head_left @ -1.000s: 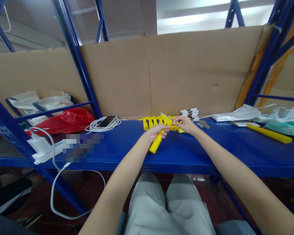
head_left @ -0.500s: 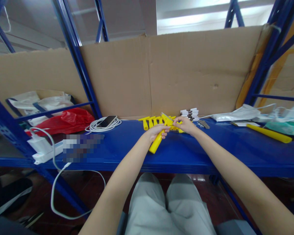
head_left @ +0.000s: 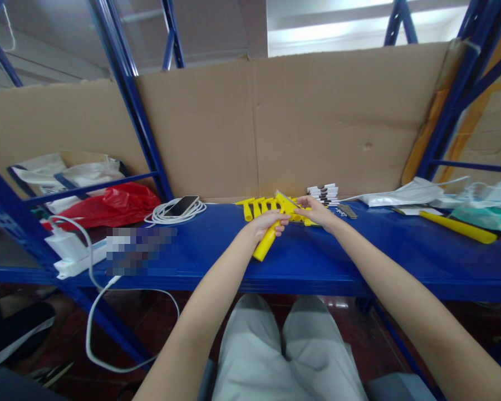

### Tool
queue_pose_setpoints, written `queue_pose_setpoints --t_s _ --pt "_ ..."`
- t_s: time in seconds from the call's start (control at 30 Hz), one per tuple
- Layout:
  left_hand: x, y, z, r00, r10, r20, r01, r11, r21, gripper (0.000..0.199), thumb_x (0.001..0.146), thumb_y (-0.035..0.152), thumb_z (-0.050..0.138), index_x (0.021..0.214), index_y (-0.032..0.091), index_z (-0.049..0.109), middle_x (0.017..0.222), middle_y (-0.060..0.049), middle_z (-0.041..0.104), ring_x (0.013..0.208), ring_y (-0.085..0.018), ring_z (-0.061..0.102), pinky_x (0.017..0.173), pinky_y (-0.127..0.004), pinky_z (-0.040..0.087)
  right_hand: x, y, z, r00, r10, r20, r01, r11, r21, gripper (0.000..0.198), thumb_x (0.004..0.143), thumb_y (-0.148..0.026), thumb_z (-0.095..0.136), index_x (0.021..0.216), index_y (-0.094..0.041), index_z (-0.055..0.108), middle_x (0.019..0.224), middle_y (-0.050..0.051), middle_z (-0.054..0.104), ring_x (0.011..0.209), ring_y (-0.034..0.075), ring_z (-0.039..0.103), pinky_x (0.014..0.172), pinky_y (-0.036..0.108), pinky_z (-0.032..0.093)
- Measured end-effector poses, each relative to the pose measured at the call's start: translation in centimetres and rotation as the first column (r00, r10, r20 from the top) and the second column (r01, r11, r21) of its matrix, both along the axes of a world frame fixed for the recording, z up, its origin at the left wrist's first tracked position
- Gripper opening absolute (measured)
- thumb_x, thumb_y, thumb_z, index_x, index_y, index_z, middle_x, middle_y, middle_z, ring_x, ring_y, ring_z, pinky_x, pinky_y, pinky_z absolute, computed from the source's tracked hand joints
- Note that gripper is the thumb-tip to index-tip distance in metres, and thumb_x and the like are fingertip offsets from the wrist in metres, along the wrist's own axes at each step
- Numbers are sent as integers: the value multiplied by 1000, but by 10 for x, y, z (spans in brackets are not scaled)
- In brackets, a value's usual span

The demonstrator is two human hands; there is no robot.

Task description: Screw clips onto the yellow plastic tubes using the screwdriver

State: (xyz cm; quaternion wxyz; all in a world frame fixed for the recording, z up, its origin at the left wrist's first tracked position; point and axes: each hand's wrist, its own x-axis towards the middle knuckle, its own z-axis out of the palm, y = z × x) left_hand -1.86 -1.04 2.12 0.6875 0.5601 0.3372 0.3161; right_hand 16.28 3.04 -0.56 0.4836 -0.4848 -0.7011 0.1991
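Note:
My left hand [head_left: 271,224] is wrapped round the yellow handle of a scraper [head_left: 265,245], whose wide head points up and away from me with a thin pale edge along it. Beside that head is my right hand [head_left: 317,213], its fingers stretched out and apart, the tips at or near the head's right side. Whether they touch it I cannot tell. Behind the hands, several more yellow scrapers [head_left: 247,211] lie in a row on the blue shelf [head_left: 217,245], partly hidden by my fingers.
A stack of small white-and-dark packets [head_left: 323,194] and a small grey-brown piece [head_left: 347,211] lie right of the row. Farther right is a long yellow piece [head_left: 459,227]. At left are a phone [head_left: 182,206] on a coiled white cable, a red bag [head_left: 112,205] and a power strip [head_left: 81,262].
My right hand's fingers have gone from a pinch at the scraper's head to stretched out beside it. The left hand keeps its hold, almost unmoved.

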Motion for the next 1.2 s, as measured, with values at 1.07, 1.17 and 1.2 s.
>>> queue_pose_setpoints --t_s 1.07,1.17,1.2 --pt "2 10 -2 957 279 82 -275 960 -57 21 86 4 41 71 18 40 48 8 40 29 -3 31 32 -15 26 92 3 3 792 -103 601 137 991 -10 22 52 -35 77 68 -23 69 67 2 68 62 19 61 61 29 48" --pt "1 12 -3 948 302 99 -298 953 -52 21 86 4 42 71 18 39 48 9 40 29 -3 32 32 -15 26 83 -6 11 884 -74 461 83 997 1 26 58 -38 73 78 -22 69 73 2 68 67 19 61 64 31 49" --pt "1 12 -3 945 311 106 -307 950 -53 21 85 4 42 71 18 39 48 9 39 29 -3 32 32 -15 26 79 -8 13 914 -55 403 56 998 11 28 61 -40 72 81 -21 69 74 3 68 69 19 61 65 31 49"
